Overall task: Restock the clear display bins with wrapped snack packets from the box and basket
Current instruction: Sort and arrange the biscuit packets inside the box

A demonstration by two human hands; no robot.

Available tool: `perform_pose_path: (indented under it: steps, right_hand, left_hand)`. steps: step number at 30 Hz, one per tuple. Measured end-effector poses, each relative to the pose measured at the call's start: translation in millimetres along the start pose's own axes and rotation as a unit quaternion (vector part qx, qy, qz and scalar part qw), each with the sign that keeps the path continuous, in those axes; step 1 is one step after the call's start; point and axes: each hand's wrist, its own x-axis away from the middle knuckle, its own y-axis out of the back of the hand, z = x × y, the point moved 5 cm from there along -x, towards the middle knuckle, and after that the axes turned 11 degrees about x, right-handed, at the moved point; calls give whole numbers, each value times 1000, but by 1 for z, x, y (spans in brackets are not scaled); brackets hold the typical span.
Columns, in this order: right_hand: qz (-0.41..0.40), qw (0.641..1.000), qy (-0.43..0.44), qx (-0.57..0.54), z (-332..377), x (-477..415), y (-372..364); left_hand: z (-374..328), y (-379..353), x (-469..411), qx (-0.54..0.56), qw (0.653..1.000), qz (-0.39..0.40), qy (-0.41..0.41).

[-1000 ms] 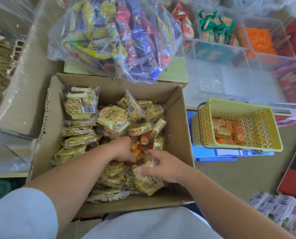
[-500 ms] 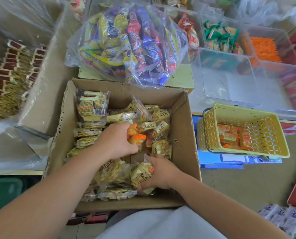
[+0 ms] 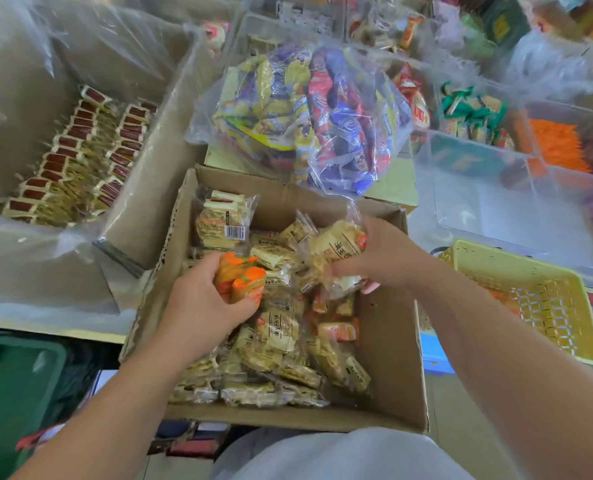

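An open cardboard box in front of me holds several pale yellow wrapped snack packets and a few orange ones. My left hand is closed around two orange packets above the box's middle. My right hand grips a clear bag of yellow packets, lifted over the box's right side. A yellow plastic basket stands to the right of the box. An empty-looking clear bin sits behind the basket.
A big clear bag of blue, yellow and red snacks lies behind the box. At left, a plastic-lined carton holds rows of red-labelled packets. Bins with green and orange sweets stand at back right. A green crate sits low left.
Both hands have risen out of the box: the left brought up orange packets, the right lifted a bag of yellow packets up and to the right. The camera tilted forward.
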Motion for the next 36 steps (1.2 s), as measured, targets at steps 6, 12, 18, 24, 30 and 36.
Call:
perform_pose_path:
  steps: [6, 12, 18, 24, 30, 36]
  right_hand:
    - [7, 999, 46, -20, 64, -48, 4]
    - [-43, 989, 78, 120, 71, -86, -24]
    - [-116, 952, 83, 271, 42, -73, -42]
    - [-240, 947, 46, 208, -21, -3, -41]
    - [143, 916, -99, 361, -91, 10, -107]
    - [83, 963, -112, 229, -108, -34, -122]
  left_hand:
    - [-1, 2, 10, 8, 1000, -6, 8]
    - [0, -4, 9, -30, 1000, -4, 10]
    - [-4, -25, -9, -29, 999, 37, 10]
    - [1, -53, -24, -82, 993, 81, -14]
    - [4, -56, -27, -116, 990, 71, -36]
    - [17, -53, -25, -104, 992, 65, -19]
